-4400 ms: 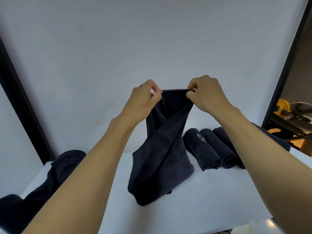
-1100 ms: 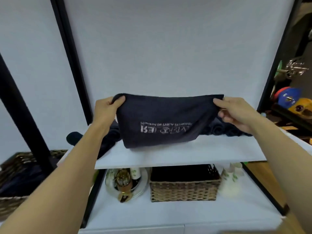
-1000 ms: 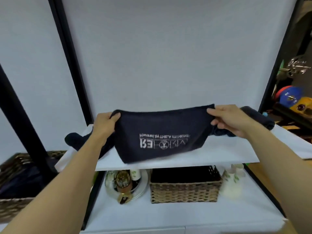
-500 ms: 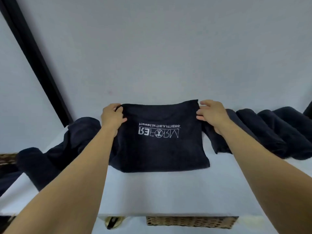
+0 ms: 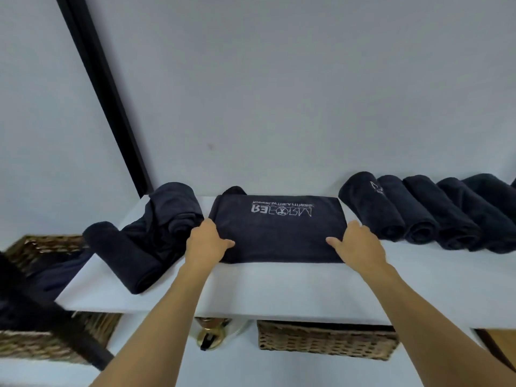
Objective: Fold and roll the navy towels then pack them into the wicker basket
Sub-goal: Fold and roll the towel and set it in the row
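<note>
A wicker basket [image 5: 42, 247] sits far to the left, lower than the white shelf [image 5: 279, 291]. On the left part of the shelf is a messy pile of navy towels [image 5: 156, 227] that are not folded yet.

Next comes the left hand [image 5: 206, 244]. It rests on the near left corner of the folded towel [image 5: 279, 233]. Its thumb lies flat on top and points in toward the middle. The other fingers go down by the side edge, and I cannot tell if they pinch the cloth or only touch it.

The folded towel lies flat in the middle of the shelf, with white letters at its far edge. Its long way runs from left to right, so the near edge lies between the two hands.

The right hand [image 5: 360, 244] rests on the near right corner the same way, thumb on top, and I cannot tell its grip either. Both hands are just as close to the towel. I think the next fold or roll will start from this near edge and go away from the person.

To the right, the rolled towels [image 5: 418, 210] lie side by side. Another basket [image 5: 326, 342] is under the shelf.
</note>
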Available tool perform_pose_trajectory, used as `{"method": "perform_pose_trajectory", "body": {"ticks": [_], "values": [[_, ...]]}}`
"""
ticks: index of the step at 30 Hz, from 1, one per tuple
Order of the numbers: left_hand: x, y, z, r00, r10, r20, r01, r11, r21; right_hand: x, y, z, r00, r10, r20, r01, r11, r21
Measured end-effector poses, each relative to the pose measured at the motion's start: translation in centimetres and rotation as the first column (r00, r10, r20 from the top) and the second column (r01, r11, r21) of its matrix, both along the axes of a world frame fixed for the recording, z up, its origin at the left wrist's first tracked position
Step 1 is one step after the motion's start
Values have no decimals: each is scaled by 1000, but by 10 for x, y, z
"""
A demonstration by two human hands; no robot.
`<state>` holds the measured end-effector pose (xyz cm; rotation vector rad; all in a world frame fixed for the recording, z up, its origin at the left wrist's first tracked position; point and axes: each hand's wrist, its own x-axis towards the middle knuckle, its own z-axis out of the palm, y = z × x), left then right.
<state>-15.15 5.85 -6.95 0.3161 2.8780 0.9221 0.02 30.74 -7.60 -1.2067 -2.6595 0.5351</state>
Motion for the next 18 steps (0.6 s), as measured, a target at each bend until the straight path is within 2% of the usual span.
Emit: {"method": "perform_pose_trajectory", "body": {"ticks": [2,4,5,7,10,13,15,18], "values": [[0,-7,1,989,1,149,-22,990,137,12,0,5,1000,-9,-20,6,990,-144],[3,-17,2,958,-52,284,-57,930,363,24,-2,12,995,-25,-100,-6,954,-298],[7,-22,5,940,-97,328,-76,876,476,30,-3,16,979,-46,-197,-37,918,-395],[13,-31,9,920,-169,353,-117,741,661,40,-7,26,888,-129,-441,-158,815,-557],[16,-39,29,918,-223,327,-126,619,775,45,-12,53,703,-275,-656,-245,772,-586],[9,-37,55,865,-331,377,-183,491,852,41,-14,83,549,-370,-750,-332,727,-601],[4,-33,76,838,-378,393,-216,432,876,36,-13,102,491,-405,-771,-360,711,-603],[-7,-27,104,828,-425,366,-219,356,909,27,-9,126,459,-417,-785,-368,715,-594]]}}
